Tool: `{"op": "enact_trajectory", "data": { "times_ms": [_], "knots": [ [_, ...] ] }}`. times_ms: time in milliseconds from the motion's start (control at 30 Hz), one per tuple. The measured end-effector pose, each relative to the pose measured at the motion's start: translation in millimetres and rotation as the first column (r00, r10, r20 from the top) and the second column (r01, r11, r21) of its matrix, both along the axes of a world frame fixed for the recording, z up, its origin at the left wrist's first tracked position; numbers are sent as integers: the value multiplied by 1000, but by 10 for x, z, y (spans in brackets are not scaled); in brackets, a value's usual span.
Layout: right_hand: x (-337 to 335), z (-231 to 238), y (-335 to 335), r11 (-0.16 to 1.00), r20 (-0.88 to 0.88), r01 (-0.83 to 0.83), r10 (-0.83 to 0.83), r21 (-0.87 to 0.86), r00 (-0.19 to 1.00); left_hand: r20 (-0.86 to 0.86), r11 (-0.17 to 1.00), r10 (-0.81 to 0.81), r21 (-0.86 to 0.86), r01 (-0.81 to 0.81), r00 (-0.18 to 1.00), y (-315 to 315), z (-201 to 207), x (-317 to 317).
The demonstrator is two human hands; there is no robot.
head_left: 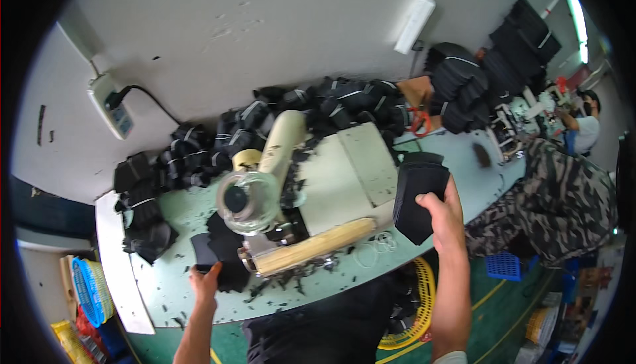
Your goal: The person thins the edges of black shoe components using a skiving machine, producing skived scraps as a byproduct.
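Observation:
My right hand point(445, 215) grips a stack of black, flat, cut pieces point(419, 195) above the right part of the table, with the thumb laid across the top. At the table's left front, my left hand point(205, 284) has its fingers closed on the near edge of some loose black pieces point(228, 251). Part of its grip is hidden. Between my hands stands a cream-coloured machine point(283, 140) with a round clear cover point(248, 202). A pale wooden bar point(315, 246) runs along its front.
Tied black bundles point(242, 125) line the wall. Black scraps and white string point(376, 248) litter the pale table point(192, 208). Red-handled scissors point(419, 122) lie behind. A yellow basket point(427, 298) stands below, camouflage cloth point(556, 198) at right. Another person point(586, 129) sits far right.

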State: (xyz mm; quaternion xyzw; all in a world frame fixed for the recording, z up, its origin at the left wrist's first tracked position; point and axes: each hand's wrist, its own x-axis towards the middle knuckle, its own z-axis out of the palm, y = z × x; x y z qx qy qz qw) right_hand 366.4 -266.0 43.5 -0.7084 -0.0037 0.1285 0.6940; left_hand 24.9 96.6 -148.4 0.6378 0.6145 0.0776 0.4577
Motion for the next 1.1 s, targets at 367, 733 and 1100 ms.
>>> {"op": "enact_trajectory", "data": {
  "times_ms": [367, 733, 1100],
  "knots": [
    [283, -1911, -1008, 571, 165, 244, -187, -784, 968, 181, 992, -91, -73, 105, 979, -56, 172, 227],
    [-2150, -769, 820, 698, 32, -694, 709, -177, 704, -152, 1000, 17, -13, -20, 988, -176, 232, 429],
    [-2350, -1641, 2596, 696, 262, -327, 597, -639, 758, -35, 999, 2, -48, -4, 999, -216, 319, 468]
  ]
}}
